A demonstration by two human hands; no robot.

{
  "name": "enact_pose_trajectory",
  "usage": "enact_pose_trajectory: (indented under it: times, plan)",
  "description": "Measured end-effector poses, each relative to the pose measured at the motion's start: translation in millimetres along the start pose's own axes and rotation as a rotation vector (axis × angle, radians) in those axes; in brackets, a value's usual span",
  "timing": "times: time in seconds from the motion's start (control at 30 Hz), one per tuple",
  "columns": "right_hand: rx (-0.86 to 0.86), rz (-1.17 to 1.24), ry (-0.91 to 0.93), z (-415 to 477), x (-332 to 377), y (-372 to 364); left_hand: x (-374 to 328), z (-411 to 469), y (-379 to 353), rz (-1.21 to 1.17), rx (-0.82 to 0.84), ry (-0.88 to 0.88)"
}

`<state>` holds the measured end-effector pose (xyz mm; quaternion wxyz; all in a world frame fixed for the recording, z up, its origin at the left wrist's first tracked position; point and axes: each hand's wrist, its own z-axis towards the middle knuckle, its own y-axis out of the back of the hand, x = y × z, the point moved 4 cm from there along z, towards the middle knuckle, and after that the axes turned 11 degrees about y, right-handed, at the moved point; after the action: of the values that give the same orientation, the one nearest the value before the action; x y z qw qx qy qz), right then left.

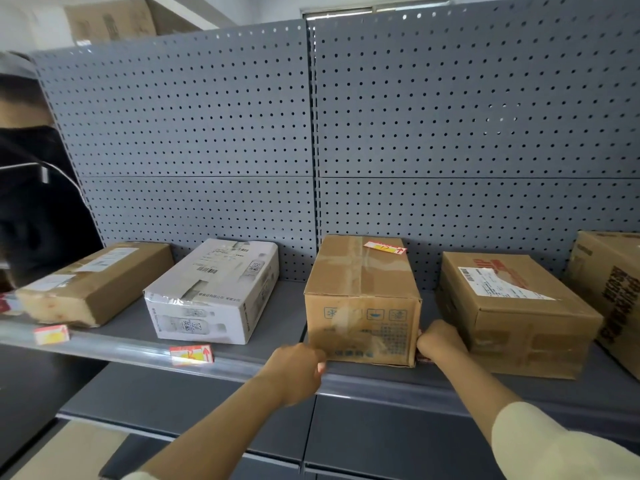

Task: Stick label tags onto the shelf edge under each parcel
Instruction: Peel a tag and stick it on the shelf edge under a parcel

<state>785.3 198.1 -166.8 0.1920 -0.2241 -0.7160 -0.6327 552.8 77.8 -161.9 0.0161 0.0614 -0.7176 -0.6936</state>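
Observation:
The middle brown parcel [360,306] stands on the grey shelf, and a red-and-white label tag [384,247] lies on its top. My left hand [298,368] is blurred, its fingers curled at the parcel's lower left front corner, just above the shelf edge [363,384]. My right hand [441,341] is curled against the parcel's right front edge. Bits of a red-and-white tag [423,358] show under its fingers. Two label tags [52,334] [191,354] sit on the shelf edge under the flat brown parcel [93,282] and the white parcel [214,292].
A brown parcel with a shipping label [519,313] stands right of my right hand, and another printed carton [613,292] is at the far right. A grey pegboard [311,133] backs the shelf. A dark garment [34,202] hangs at the left.

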Motion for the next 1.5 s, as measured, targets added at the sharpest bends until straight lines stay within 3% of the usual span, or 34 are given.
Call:
enact_pose_trajectory:
  times: [0.23, 0.6, 0.83, 1.07, 1.17, 1.3, 1.37, 1.5]
  plan:
    - [0.092, -0.009, -0.011, 6.7, 1.2, 5.9, 7.2, -3.9, -0.2, -0.024, 0.012, -0.015]
    - [-0.188, -0.267, 0.101, -29.9, 4.9, 32.0, 7.1, -7.8, 5.7, -0.1, 0.053, -0.043]
    - [-0.24, -0.373, 0.149, -65.5, 2.6, 41.0, 0.1, -10.0, -2.0, -0.09, 0.081, -0.04]
    - [-0.565, -0.166, 0.474, -92.5, -12.3, 40.5, -2.1, -7.5, -13.6, -0.041, 0.108, -0.044]
    - [-0.614, -0.149, 0.619, -104.1, -13.7, 35.8, -3.9, -5.5, -17.2, -0.026, 0.108, -0.048]
    - [-0.676, -0.055, 0.679, -122.4, -18.2, 27.8, -7.5, -2.7, -22.0, 0.021, 0.122, -0.062]
    - [-0.64, -0.003, 0.686, -128.0, -21.9, 16.1, -8.3, -1.4, -24.4, 0.028, 0.136, -0.061]
    - [-0.351, 0.037, 0.738, -121.0, -12.9, -20.8, -9.5, -2.6, -26.2, 0.049, 0.147, -0.071]
